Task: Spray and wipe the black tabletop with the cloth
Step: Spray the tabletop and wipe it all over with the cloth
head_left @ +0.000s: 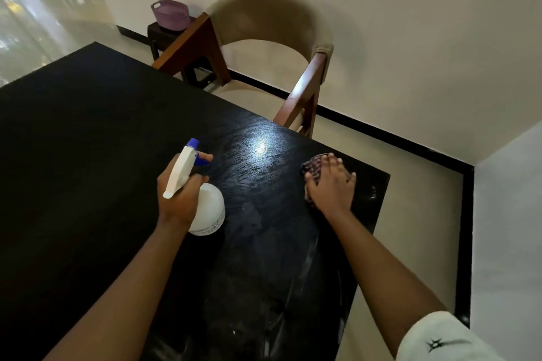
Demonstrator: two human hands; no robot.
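The black tabletop fills the left and centre, with wet streaks and a light glare near its right end. My left hand grips a white spray bottle with a blue nozzle, held just above the table, a finger on the blue trigger. My right hand lies flat, fingers spread, pressing a dark checked cloth onto the table near its right corner. Most of the cloth is hidden under the hand.
A beige chair with brown wooden arms stands at the table's far edge. Behind it a purple basket sits on a small dark stool. The table's right edge drops to a pale floor beside a white wall.
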